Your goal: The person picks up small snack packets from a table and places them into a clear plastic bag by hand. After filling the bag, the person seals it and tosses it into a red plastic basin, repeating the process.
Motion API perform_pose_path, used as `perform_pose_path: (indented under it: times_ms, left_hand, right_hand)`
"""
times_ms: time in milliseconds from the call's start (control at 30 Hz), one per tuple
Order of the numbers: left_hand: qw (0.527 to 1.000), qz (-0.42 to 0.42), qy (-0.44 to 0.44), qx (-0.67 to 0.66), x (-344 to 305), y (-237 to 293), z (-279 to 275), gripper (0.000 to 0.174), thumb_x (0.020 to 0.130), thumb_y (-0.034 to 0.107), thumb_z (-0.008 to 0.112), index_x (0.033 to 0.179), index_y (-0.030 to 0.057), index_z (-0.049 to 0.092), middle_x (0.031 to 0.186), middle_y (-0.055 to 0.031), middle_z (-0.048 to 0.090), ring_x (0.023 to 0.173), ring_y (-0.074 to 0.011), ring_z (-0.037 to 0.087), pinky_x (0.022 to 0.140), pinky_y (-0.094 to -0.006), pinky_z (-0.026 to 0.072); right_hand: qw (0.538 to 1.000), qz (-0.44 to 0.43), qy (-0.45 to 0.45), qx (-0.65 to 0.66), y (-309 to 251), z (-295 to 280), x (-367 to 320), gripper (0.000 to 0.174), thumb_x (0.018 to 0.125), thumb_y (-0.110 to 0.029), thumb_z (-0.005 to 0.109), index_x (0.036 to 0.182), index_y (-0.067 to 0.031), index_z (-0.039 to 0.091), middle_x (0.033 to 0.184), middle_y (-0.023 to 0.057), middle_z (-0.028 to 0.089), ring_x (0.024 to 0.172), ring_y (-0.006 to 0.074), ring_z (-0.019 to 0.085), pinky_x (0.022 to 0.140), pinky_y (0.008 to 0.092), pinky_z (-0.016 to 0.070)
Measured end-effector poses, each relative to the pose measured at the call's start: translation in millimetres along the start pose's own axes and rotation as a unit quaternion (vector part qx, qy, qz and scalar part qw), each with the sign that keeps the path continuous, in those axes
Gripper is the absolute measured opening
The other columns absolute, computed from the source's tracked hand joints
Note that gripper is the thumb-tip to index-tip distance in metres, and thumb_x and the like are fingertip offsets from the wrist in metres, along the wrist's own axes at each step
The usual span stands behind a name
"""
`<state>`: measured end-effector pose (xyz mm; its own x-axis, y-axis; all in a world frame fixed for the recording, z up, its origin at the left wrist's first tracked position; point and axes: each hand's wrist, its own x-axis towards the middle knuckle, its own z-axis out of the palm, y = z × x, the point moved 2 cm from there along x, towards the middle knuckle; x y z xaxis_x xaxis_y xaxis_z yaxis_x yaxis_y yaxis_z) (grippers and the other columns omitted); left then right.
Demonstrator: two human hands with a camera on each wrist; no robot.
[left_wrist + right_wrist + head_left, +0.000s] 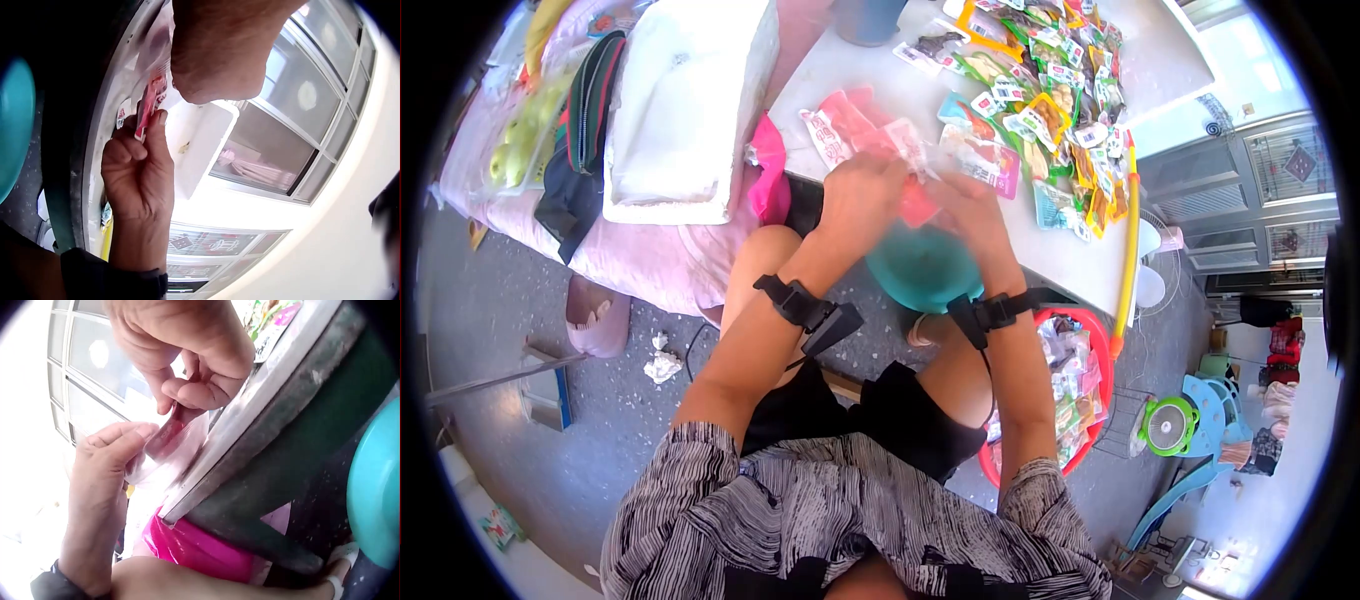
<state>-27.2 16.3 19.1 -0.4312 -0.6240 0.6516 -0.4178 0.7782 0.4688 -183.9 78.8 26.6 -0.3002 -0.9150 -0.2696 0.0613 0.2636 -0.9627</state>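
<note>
Both hands work on a red-and-clear plastic packet (pixel 917 203) (pixel 147 107) (pixel 167 439) above the table's near edge. The left hand (pixel 862 200) (pixel 103 478) pinches the clear film on one side between thumb and fingers. On the other side, the right hand (pixel 978 222) (pixel 142 169) (pixel 187 353) pinches the packet with curled fingers. In the left wrist view the back of the left hand (pixel 219 53) hides its own fingertips. Pink printed packets (pixel 832 128) lie just beyond the hands, and another packet (pixel 990 163) lies beside the right hand.
A teal basin (pixel 925 272) sits below the hands. Many colourful packets (pixel 1050 85) cover the table's (pixel 1055 240) right part, beside a yellow pole (pixel 1132 240). A red basket (pixel 1108 370) of packets stands low right. At left are a white foam box (pixel 685 120) and pink bag (pixel 770 170).
</note>
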Motion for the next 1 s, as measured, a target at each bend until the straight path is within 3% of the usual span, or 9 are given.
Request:
perform_pose_path:
  times_ms: [67,167,367,500,667,733,800,867,1000]
  left_hand:
    - [1.000,0.003,0.004,0.002,0,1,1,0.010,0.074,0.006,0.061,0.084,0.0048,0.061,0.070,-0.0103,0.060,0.066,-0.0295,0.058,0.054,-0.0409,0.0468]
    - [1.000,0.005,-0.009,0.005,-1,1,1,0.012,0.073,0.007,0.061,0.084,0.0047,0.061,0.069,-0.0100,0.060,0.065,-0.0296,0.058,0.054,-0.0406,0.0468]
    - [1.000,0.003,-0.026,0.009,-1,1,6,0.012,0.072,0.005,0.061,0.084,0.0043,0.060,0.069,-0.0109,0.059,0.066,-0.0302,0.058,0.054,-0.0407,0.0475]
    - [1.000,0.006,-0.010,0.006,-2,1,6,0.013,0.072,0.005,0.061,0.085,0.0037,0.060,0.069,-0.0117,0.059,0.066,-0.0308,0.058,0.055,-0.0411,0.0480]
    - [1.000,-0.011,-0.014,-0.003,-1,2,5,0.017,0.072,0.003,0.060,0.089,0.0025,0.063,0.070,-0.0132,0.060,0.068,-0.0324,0.058,0.061,-0.0425,0.0472]
    - [0.999,-0.026,-0.014,-0.021,0,-4,6,0.020,0.073,0.002,0.059,0.092,0.0018,0.064,0.070,-0.0141,0.061,0.069,-0.0332,0.058,0.065,-0.0432,0.0462]
    - [0.996,-0.048,-0.013,-0.071,1,-8,6,0.020,0.074,0.001,0.059,0.093,0.0014,0.064,0.070,-0.0147,0.061,0.070,-0.0337,0.058,0.066,-0.0435,0.0452]
    - [0.993,-0.057,-0.006,-0.108,1,-9,7,0.020,0.075,0.000,0.058,0.094,0.0012,0.064,0.070,-0.0154,0.061,0.070,-0.0344,0.058,0.067,-0.0436,0.0448]
    - [0.990,-0.052,0.001,-0.129,0,-9,10,0.020,0.075,0.000,0.058,0.094,0.0011,0.064,0.071,-0.0172,0.060,0.071,-0.0358,0.057,0.065,-0.0437,0.0451]
  right_hand:
    - [0.998,-0.026,0.027,0.055,-5,13,-1,0.025,0.080,-0.009,0.068,0.102,0.0031,0.063,0.080,0.0056,0.065,0.065,0.0098,0.061,0.058,0.0215,0.0491]
    - [0.990,-0.053,0.052,0.123,17,8,10,0.028,0.080,-0.003,0.065,0.106,0.0049,0.057,0.093,0.0123,0.066,0.078,0.0180,0.066,0.071,0.0273,0.0541]
    - [0.964,-0.061,0.133,0.222,25,23,7,0.020,0.080,0.001,0.062,0.098,0.0057,0.055,0.090,0.0154,0.064,0.078,0.0243,0.066,0.071,0.0323,0.0551]
    - [0.962,-0.161,0.139,0.171,64,26,31,0.022,0.080,0.000,0.061,0.100,0.0059,0.053,0.086,0.0145,0.063,0.076,0.0247,0.066,0.070,0.0335,0.0548]
    - [0.958,-0.082,0.196,0.191,47,39,31,0.028,0.080,-0.002,0.060,0.105,0.0077,0.052,0.091,0.0157,0.062,0.076,0.0235,0.064,0.068,0.0342,0.0542]
    - [0.969,-0.148,0.173,0.098,53,40,30,0.031,0.080,-0.003,0.061,0.107,0.0086,0.051,0.094,0.0165,0.062,0.080,0.0226,0.064,0.067,0.0332,0.0541]
    - [0.970,-0.154,0.183,0.036,51,39,26,0.034,0.079,-0.004,0.061,0.108,0.0093,0.050,0.095,0.0172,0.062,0.081,0.0217,0.063,0.067,0.0321,0.0539]
    - [0.968,-0.098,0.231,0.008,16,52,4,0.036,0.079,-0.004,0.062,0.110,0.0099,0.050,0.094,0.0176,0.063,0.081,0.0206,0.063,0.067,0.0308,0.0537]
    - [0.963,-0.123,0.225,-0.082,13,52,7,0.038,0.078,-0.005,0.063,0.110,0.0106,0.050,0.091,0.0162,0.064,0.076,0.0202,0.063,0.065,0.0296,0.0534]
